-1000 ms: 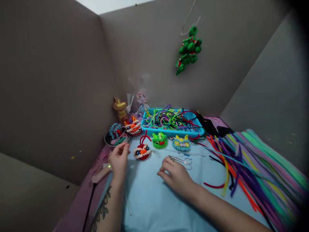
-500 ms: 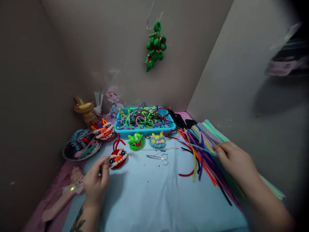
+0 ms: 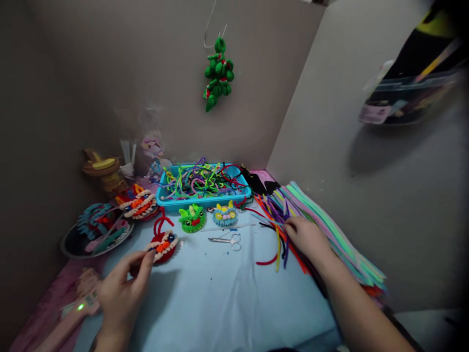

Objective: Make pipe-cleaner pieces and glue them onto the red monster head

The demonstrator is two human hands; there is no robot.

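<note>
Closed in a pinch, my left hand [image 3: 126, 286] is at the lower left. Its fingertips overlap the edge of a red, cream and orange pipe-cleaner creature [image 3: 164, 248] with dark blue eyes and a red loop; what the pinch holds, I cannot make out. At the right, my right hand [image 3: 306, 238] is closed on a thin light-blue pipe cleaner [image 3: 269, 220], which points left from the fingers. Beneath that hand lie loose pipe cleaners [image 3: 280, 239] in orange, yellow, purple and black. Small scissors [image 3: 226, 240] lie between the hands.
A blue tray [image 3: 203, 201] of tangled pipe cleaners stands behind green [image 3: 192, 219] and blue-yellow [image 3: 224, 215] creatures. A metal bowl [image 3: 69, 247] and a pink glue gun [image 3: 69, 318] are left. A long pastel bundle [image 3: 330, 227] lies right. Green ornaments [image 3: 219, 73] hang on the wall.
The view has turned right. My right hand has moved left and inward over the loose pipe cleaners, with the light-blue one still held. My left hand stays beside the red creature.
</note>
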